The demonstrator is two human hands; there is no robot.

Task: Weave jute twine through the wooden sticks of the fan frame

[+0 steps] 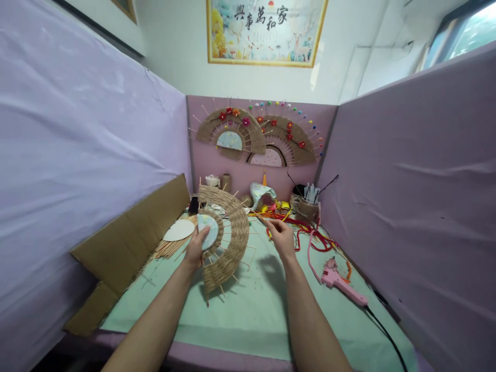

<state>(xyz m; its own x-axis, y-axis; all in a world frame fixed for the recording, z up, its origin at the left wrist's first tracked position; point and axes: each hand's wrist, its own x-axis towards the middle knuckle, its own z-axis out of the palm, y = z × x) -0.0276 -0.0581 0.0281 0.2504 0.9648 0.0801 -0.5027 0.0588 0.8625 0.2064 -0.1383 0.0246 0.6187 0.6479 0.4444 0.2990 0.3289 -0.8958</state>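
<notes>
My left hand [195, 249] grips a half-round woven fan [239, 227] by its pale blue patterned centre, thumb on the front. The fan stands on its side above the table, its curved edge to the right. Thin sticks radiate through the twine weave and poke out past the rim. To the right of the fan, my right hand [282, 238] is raised with thumb and forefinger pinched together. Something thin and brownish shows at those fingertips, too small to make out. Red and yellow cords [315, 237] lie just beyond the right hand.
A pink glue gun [343, 284] with a black cable lies at the right on the green cloth [248, 315]. Cardboard [132, 248], thin sticks [174, 246] and a white oval [179, 230] are at left. A pot of glue sticks [309, 206] stands behind; decorated fans [228, 121] hang on the back panel.
</notes>
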